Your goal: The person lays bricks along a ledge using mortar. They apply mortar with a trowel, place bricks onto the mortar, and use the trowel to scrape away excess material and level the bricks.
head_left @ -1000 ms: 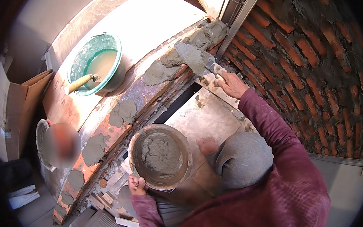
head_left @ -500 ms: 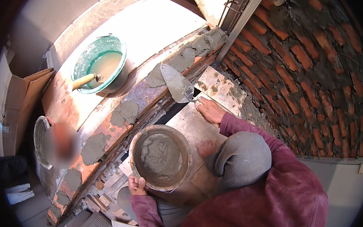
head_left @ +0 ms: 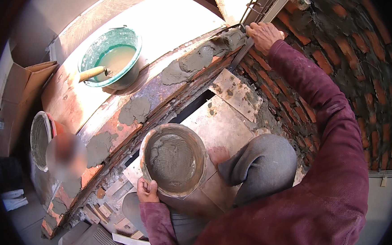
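My left hand (head_left: 147,190) grips the near-left rim of a round bowl (head_left: 202,145) with grey wet mortar (head_left: 170,159) inside. My right hand (head_left: 263,36) is stretched out to the far right, closed around a trowel's handle (head_left: 282,35) whose end pokes out beside the fist. The trowel's blade is mostly hidden, seen at best as a thin dark edge by the far end of the brick ledge. Thick mortar (head_left: 225,43) lies along that end of the ledge, right beside my right hand, with separate dabs (head_left: 134,110) further left.
A green bucket (head_left: 134,65) of murky water stands on the pale board, another wooden handle leaning on its rim. A second mortar-coated bucket (head_left: 39,141) sits at left. On the right rises a brick wall (head_left: 331,65). Cardboard (head_left: 21,95) stands at far left.
My right hand has moved up and away with the trowel, from beside the bowl to the ledge's far end. My left hand stays on the bowl's rim.
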A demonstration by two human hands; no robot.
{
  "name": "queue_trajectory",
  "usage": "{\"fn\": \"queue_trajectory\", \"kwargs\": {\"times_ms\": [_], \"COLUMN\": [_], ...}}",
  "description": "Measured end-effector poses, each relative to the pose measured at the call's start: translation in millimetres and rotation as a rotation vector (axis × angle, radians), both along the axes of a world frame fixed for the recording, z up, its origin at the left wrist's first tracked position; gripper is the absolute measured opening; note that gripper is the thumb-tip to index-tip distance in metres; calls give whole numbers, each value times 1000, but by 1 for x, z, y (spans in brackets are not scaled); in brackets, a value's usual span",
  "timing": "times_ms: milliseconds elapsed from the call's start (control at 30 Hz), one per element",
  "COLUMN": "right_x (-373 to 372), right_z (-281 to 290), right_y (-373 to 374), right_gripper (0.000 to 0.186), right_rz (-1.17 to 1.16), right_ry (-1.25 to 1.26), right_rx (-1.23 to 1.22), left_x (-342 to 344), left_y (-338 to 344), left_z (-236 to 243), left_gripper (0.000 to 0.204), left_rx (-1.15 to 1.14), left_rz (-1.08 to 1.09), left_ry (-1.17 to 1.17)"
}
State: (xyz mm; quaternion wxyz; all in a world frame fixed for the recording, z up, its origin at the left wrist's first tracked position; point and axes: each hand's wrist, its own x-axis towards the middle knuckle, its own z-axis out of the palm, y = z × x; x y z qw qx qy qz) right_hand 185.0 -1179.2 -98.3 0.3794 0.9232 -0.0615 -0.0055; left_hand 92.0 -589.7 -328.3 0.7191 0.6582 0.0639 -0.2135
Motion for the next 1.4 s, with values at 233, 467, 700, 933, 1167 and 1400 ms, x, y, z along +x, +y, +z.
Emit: {"fn": "queue_trajectory", "kwargs": {"times_ms": [233, 467, 700, 933, 1167, 1400], "right_x": [-92, -87, -82, -77, -90, -104], "right_z": [10, -110, -179, -194, -184, -168], "right_y": [115, 252, 254, 249, 248, 221], "right_gripper": [19, 42, 33, 26, 26, 25], "right_rz": [255, 596, 430, 381, 369, 238], "right_ry": [359, 364, 741, 890, 1026, 1105], "right_rx": [575, 285, 771, 1104, 1245, 1451], "left_x": [-12, -12, -21, -36, -30, -28], "left_y": [-18, -36, -34, -36, -42, -41], "left_z": [21, 28, 23, 29, 30, 29], "left_gripper": [19, 22, 20, 25, 31, 20], "left_rx": [165, 160, 105, -63, 75, 23], "left_rz": [-114, -168, -113, -17, -35, 19], "left_ry": [28, -160, -58, 96, 113, 67]}}
